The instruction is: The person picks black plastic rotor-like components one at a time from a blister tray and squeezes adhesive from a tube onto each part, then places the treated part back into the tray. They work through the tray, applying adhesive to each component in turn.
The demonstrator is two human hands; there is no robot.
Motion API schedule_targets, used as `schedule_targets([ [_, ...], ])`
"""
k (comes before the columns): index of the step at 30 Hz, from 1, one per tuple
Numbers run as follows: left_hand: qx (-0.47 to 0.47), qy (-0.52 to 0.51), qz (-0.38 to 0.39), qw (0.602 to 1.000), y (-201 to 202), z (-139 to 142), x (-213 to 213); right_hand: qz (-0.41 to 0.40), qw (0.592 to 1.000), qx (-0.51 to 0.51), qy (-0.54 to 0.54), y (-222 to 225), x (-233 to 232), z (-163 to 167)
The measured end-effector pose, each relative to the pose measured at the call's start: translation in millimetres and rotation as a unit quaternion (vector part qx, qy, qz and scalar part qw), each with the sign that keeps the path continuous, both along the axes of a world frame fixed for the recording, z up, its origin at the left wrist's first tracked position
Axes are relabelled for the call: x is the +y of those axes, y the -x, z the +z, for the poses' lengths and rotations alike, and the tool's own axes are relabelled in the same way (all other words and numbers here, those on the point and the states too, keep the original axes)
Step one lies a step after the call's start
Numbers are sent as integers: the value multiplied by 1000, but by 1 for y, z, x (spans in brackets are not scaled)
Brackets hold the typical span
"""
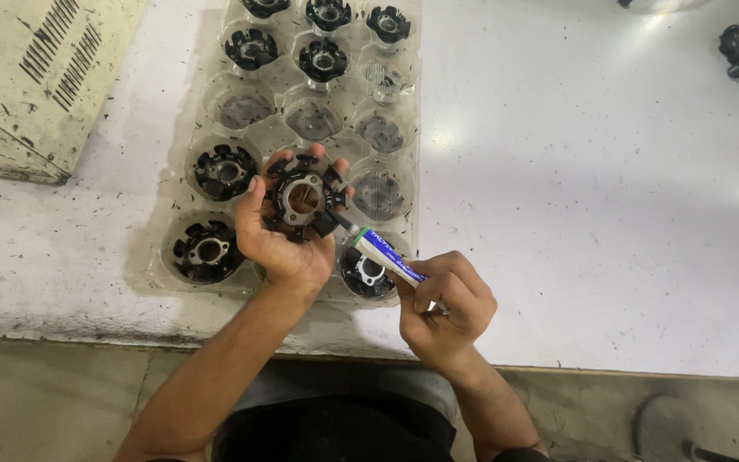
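My right hand (442, 308) pinching a blue-white tube (387, 255) at the clear tray's (215, 94) near edge, my left hand (288, 231) cupping a black toothed ring (304, 198) over it, bare speckled white table (592, 188) right of the tray, beige box (36, 77) left

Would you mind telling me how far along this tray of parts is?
Done cannot be judged: several black parts sit in the clear tray, some pockets empty. In hand: the left hand holds one black part while the right hand touches a marker to it.

We held a stator core (304, 196) above the compartment tray (404, 103), a marker (384, 255) at its right, a box (36, 77) left of the tray.
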State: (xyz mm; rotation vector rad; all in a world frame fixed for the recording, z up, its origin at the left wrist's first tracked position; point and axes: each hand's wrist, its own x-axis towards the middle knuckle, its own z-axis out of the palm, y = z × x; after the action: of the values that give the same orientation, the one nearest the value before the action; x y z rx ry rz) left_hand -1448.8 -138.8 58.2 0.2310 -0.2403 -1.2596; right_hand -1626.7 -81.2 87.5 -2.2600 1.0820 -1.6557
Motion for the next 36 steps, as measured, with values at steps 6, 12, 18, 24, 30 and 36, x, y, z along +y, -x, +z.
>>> schedule_targets([
  [6,4,-7,9,1000,-1,-2,-2,0,1000,-4,-23,-1,-3,-2],
  [12,3,9,14,1000,-4,-1,-6,13,999,-14,-27,-2,-10,-4],
  [18,-32,-21,-16,999,-21,-23,-21,42,989,-109,-90,4,-12,-18],
  [24,-466,-141,-12,874,-59,-59,-87,22,969,-199,-148,24,-17,-30],
  [30,-897,-42,29,440,-77,-49,-102,45,961,-213,-170,24,-16,-38],
  [36,-952,45,22,301,-72,4,-41,7,960,-213,-181,38,-16,-42],
])
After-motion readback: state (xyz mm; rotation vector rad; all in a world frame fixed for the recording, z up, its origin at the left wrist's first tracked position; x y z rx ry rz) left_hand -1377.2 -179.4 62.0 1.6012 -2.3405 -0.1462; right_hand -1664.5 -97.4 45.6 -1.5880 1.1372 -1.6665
